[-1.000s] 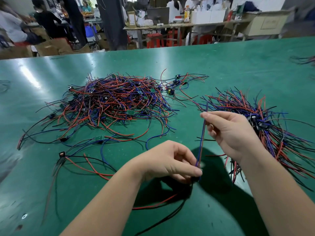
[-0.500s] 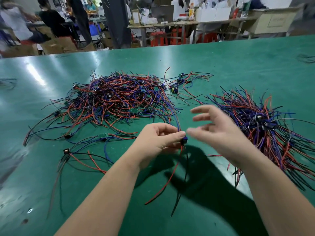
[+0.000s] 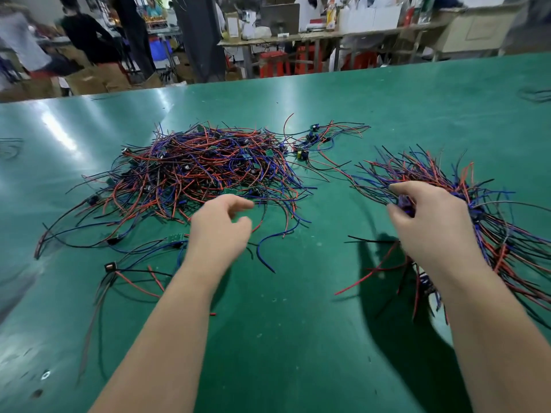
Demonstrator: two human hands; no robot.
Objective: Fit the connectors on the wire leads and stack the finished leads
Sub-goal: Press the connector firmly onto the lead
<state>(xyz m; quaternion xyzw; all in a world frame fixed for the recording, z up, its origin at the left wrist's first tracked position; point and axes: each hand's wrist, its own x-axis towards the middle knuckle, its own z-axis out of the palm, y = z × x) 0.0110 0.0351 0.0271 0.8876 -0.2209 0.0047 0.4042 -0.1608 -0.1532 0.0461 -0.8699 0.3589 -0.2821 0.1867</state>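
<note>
A big tangled pile of red, blue and black wire leads lies at the centre left of the green table. A second, fanned stack of leads lies at the right. My right hand is over that stack's near edge, pinching one lead by its dark connector; its red and black wires trail down toward me. My left hand hovers at the front edge of the big pile, fingers apart and holding nothing.
Loose leads with small green boards lie by my left wrist. More small boards with leads sit behind the big pile. Beyond the table's far edge are benches, boxes and people.
The lead has passed from my left hand to my right, which carried it right to the fanned stack. My left hand let go and moved toward the big pile.
</note>
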